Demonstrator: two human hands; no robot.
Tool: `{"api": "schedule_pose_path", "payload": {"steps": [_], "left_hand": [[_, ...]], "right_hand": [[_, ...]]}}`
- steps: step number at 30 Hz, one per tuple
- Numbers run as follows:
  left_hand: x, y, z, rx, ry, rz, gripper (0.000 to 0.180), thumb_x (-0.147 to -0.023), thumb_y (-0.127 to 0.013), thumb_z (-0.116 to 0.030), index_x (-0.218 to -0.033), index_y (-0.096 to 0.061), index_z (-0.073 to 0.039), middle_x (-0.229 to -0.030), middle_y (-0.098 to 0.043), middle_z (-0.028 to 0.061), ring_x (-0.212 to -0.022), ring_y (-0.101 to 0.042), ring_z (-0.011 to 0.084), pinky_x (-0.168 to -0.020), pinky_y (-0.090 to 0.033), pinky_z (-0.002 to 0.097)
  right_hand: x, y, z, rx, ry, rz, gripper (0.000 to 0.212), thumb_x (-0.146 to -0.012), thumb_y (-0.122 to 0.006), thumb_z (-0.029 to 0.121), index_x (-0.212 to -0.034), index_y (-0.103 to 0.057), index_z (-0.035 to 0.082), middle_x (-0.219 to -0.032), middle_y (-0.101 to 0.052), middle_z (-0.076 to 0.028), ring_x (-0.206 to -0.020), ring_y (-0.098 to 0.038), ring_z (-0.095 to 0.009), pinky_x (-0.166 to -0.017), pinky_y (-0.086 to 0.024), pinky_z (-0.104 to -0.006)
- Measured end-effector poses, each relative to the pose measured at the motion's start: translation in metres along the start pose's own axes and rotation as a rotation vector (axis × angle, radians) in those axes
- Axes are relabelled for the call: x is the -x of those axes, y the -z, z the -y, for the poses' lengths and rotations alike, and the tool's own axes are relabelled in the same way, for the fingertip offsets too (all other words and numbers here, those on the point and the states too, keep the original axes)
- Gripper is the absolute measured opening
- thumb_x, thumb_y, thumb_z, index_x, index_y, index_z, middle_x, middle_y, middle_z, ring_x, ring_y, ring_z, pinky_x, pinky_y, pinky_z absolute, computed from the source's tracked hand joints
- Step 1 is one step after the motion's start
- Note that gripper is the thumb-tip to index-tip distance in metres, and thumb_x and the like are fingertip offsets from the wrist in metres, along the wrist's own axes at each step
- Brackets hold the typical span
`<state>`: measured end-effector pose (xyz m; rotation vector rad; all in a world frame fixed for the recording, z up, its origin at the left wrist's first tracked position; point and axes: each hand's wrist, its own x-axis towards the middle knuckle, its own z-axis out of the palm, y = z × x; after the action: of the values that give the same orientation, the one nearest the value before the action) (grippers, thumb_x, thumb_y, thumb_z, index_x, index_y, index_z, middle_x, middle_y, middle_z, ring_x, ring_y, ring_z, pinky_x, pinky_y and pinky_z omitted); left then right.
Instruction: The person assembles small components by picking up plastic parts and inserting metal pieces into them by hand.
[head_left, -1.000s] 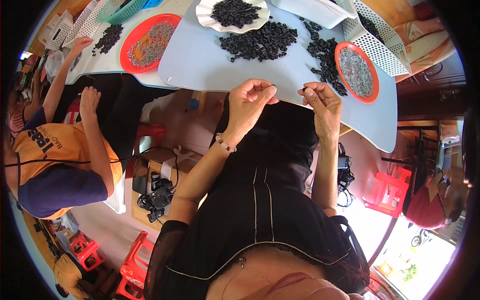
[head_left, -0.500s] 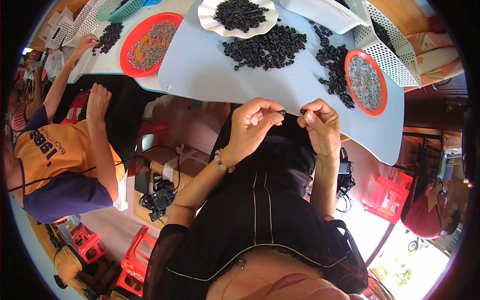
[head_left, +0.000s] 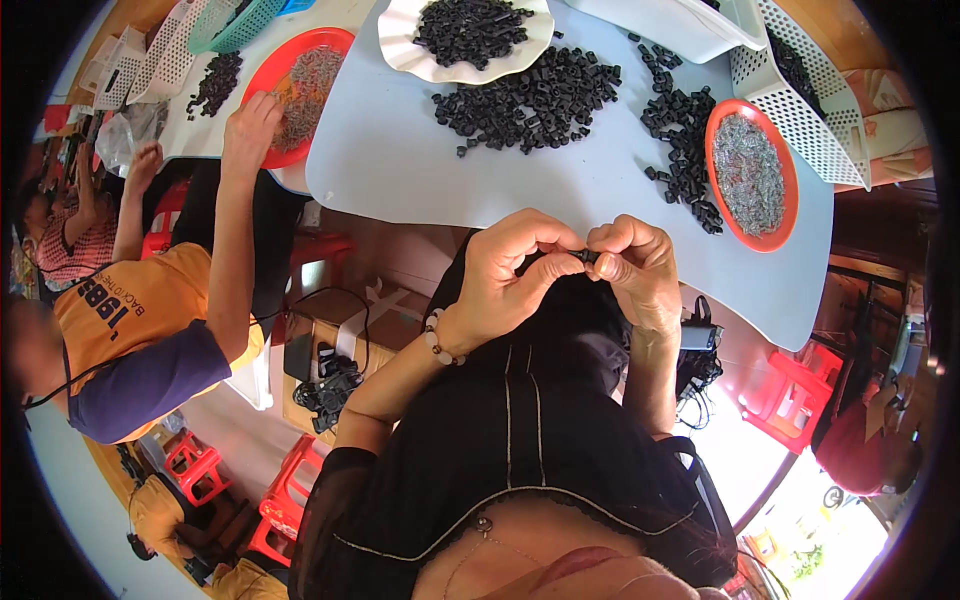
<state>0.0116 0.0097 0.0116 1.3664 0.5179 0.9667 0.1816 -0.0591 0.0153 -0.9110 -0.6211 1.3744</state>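
Observation:
In front of my lap, just off the table's near edge, both hands meet fingertip to fingertip. My left hand, with a beaded bracelet at its wrist, is closed in a pinch on a small black plastic piece. The thumb and fingers of my right hand pinch from the other side. Where one small piece ends and another begins is hidden by the fingertips. Beyond my hands lies a loose heap of small black plastic pieces, with more on a white scalloped plate.
To the right stand an orange-rimmed dish of small clear or silvery parts, a strip of black pieces and a white perforated basket. At left, a person in orange reaches into a red dish. Red stools stand on the floor.
My hands, apart before with a small black piece in each, have come together at the fingertips. The person at left has moved a hand over to the red dish.

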Motion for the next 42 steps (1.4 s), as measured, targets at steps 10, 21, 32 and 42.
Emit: {"api": "schedule_pose_path", "payload": {"steps": [10, 21, 32, 42], "left_hand": [[-0.003, -0.01, -0.021, -0.426, -0.195, 0.107, 0.015, -0.082, -0.071, 0.005, -0.095, -0.065, -0.001, -0.088, -0.064, 0.0092, -0.072, -0.063, 0.0166, -0.064, -0.05, 0.0257], [0.001, -0.011, -0.018, -0.557, -0.282, 0.122, 0.019, -0.079, -0.069, 0.011, -0.094, -0.065, 0.0, -0.088, -0.064, 0.01, -0.071, -0.063, 0.0191, -0.06, -0.05, 0.026], [0.006, -0.012, -0.017, -0.464, -0.221, 0.123, 0.021, -0.077, -0.07, 0.012, -0.094, -0.064, 0.0, -0.087, -0.065, 0.0097, -0.072, -0.064, 0.0194, -0.061, -0.051, 0.0265], [-0.011, -0.005, 0.021, 0.038, -0.028, -0.132, 0.01, -0.091, -0.066, -0.002, -0.098, -0.062, 0.003, -0.088, -0.063, 0.0052, -0.074, -0.059, 0.0105, -0.067, -0.051, 0.0254]], "right_hand": [[0.007, 0.011, 0.005, -0.047, -0.076, 0.091, 0.016, -0.076, -0.08, 0.001, -0.078, -0.064, -0.001, -0.08, -0.066, -0.008, -0.072, -0.061, -0.012, -0.068, -0.051, -0.0242], [0.01, 0.007, 0.016, 0.173, -0.197, 0.069, 0.012, -0.077, -0.078, -0.001, -0.078, -0.066, -0.002, -0.078, -0.068, -0.007, -0.074, -0.062, -0.01, -0.069, -0.051, -0.0233], [0.013, 0.011, 0.017, 0.191, -0.184, 0.103, 0.015, -0.078, -0.079, 0.004, -0.079, -0.065, -0.002, -0.076, -0.067, -0.006, -0.072, -0.061, -0.009, -0.068, -0.05, -0.0219], [-0.021, -0.012, 0.022, 0.65, 0.092, -0.117, 0.01, -0.085, -0.072, 0.004, -0.083, -0.063, -0.001, -0.077, -0.067, -0.004, -0.071, -0.059, -0.008, -0.065, -0.049, -0.0245]]}}
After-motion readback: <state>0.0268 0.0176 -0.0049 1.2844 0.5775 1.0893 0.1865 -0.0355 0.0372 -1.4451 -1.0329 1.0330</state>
